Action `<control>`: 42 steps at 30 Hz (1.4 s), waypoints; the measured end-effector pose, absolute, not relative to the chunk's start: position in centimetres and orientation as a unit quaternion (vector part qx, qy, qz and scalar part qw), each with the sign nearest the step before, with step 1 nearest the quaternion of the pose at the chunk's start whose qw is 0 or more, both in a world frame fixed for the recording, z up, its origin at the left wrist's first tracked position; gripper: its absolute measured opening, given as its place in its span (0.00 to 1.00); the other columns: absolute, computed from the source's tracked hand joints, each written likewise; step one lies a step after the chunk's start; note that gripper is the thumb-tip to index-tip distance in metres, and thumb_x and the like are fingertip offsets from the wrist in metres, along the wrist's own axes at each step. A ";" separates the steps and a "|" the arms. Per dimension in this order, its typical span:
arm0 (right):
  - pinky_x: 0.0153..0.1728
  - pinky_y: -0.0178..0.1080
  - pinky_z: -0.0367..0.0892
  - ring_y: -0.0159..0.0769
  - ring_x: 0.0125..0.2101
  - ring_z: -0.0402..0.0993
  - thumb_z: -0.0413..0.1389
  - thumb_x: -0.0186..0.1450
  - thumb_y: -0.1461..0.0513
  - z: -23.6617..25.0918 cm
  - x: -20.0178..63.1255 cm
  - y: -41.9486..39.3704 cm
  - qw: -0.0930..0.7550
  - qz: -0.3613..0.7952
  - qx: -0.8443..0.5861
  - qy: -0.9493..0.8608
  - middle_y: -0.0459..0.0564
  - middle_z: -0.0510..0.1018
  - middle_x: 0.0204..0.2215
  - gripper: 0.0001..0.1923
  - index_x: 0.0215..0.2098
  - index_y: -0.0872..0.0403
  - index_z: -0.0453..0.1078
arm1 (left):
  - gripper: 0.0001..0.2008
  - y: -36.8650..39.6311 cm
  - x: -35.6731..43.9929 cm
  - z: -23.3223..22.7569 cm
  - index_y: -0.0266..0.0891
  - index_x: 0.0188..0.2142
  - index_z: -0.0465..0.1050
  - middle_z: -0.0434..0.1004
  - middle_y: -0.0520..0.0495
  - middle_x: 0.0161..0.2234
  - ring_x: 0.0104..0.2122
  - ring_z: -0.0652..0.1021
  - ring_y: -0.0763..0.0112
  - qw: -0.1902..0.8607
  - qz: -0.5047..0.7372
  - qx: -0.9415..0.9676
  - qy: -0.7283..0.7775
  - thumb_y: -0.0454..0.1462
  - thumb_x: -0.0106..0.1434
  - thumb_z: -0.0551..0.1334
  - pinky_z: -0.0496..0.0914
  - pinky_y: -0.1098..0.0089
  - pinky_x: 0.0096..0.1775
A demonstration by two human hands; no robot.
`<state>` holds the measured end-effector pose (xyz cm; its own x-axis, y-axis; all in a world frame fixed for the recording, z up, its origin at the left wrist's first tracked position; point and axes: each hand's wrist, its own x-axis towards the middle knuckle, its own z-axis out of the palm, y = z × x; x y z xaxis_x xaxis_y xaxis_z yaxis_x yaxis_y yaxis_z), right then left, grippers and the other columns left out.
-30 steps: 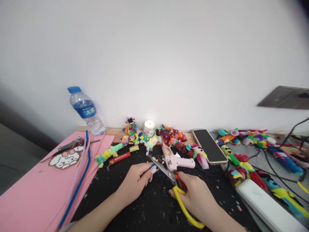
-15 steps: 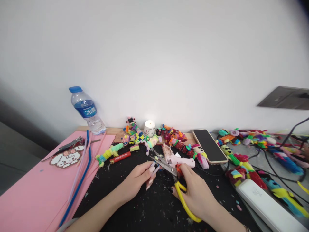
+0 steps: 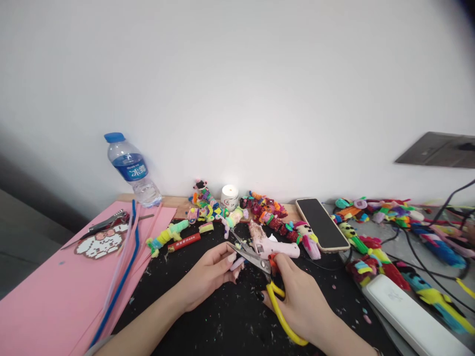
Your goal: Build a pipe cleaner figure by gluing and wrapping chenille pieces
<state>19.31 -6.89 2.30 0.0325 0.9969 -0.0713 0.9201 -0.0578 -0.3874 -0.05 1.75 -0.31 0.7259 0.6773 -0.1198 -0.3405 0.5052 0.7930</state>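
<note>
The right hand (image 3: 297, 296) is gripping yellow-handled scissors (image 3: 260, 267), blades parted over the black counter (image 3: 222, 321). The left hand (image 3: 211, 274) is pinching a small pale fuzzy stick (image 3: 237, 263) at the blades; it looks soft, light, bendy, best held near its end.

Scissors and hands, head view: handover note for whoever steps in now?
Right hand: grips yellow-handled scissors, blades part open at the left fingertips.
Left hand: pinches a small pale piece at the blades.
Nearby: pink glue gun just behind, lit candle by the wall, phone to the right.
Done: trimmings litter the black mat.
Left: cannot tell whether this cut is finished.
</note>
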 end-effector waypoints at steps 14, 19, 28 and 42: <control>0.30 0.37 0.59 0.42 0.33 0.72 0.55 0.55 0.58 2.9 19.5 -7.0 0.097 0.183 -0.704 -0.680 0.50 0.73 0.37 0.14 0.38 0.52 0.61 | 0.09 1.7 -0.2 -0.5 0.35 0.36 0.73 0.69 0.50 0.29 0.30 0.68 0.77 0.853 0.300 0.362 0.226 0.37 0.57 0.65 0.62 0.74 0.34; 0.27 0.35 0.56 0.40 0.29 0.71 0.56 0.56 0.58 2.9 19.4 -7.0 0.088 0.173 -0.703 -0.684 0.48 0.74 0.33 0.10 0.34 0.51 0.61 | 0.09 1.7 -0.1 -0.3 0.34 0.35 0.73 0.69 0.49 0.29 0.30 0.69 0.77 0.853 0.296 0.358 0.239 0.37 0.56 0.66 0.62 0.74 0.35; 0.23 0.33 0.51 0.35 0.23 0.67 0.53 0.58 0.57 2.3 19.4 -6.9 0.082 0.163 -0.708 -0.682 0.46 0.72 0.24 0.09 0.25 0.52 0.58 | 0.11 1.7 0.1 0.4 0.33 0.32 0.71 0.67 0.50 0.27 0.28 0.67 0.77 0.842 0.293 0.370 0.260 0.40 0.56 0.66 0.61 0.74 0.33; 0.26 0.36 0.56 0.40 0.29 0.70 0.55 0.53 0.59 2.5 19.4 -6.9 0.101 0.168 -0.703 -0.683 0.49 0.71 0.35 0.15 0.37 0.51 0.57 | 0.08 1.9 0.0 0.2 0.34 0.34 0.69 0.68 0.52 0.26 0.22 0.61 0.82 0.827 0.340 0.376 0.246 0.37 0.58 0.64 0.57 0.76 0.28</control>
<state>19.38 -6.87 2.55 0.0098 0.9951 -0.0985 0.9272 -0.0459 -0.3719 0.01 1.95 0.21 0.6488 0.7459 -0.1509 -0.3771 0.4874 0.7876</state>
